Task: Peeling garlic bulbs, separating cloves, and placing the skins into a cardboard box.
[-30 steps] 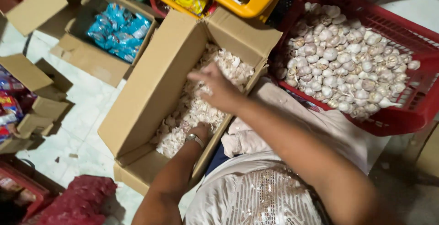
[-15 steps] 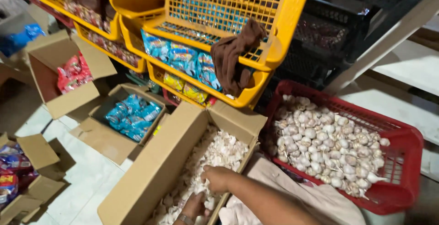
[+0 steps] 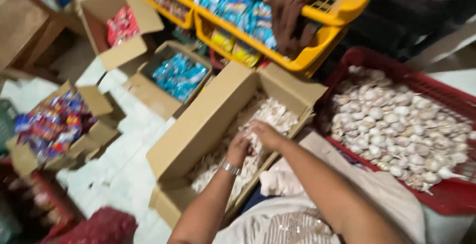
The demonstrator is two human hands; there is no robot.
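While hands dig garlic, box lies diagonal.

You are looking at a warmly lit, fairly bright indoor view smeared throughout by motion blur. The garlic in the red basket catches the most light and looks softly washed out. The top right corner and lower left edge fall into deep, detail-hiding shadow.

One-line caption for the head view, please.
Both hands, left hand and right hand, dig into garlic bulbs in a cardboard box.
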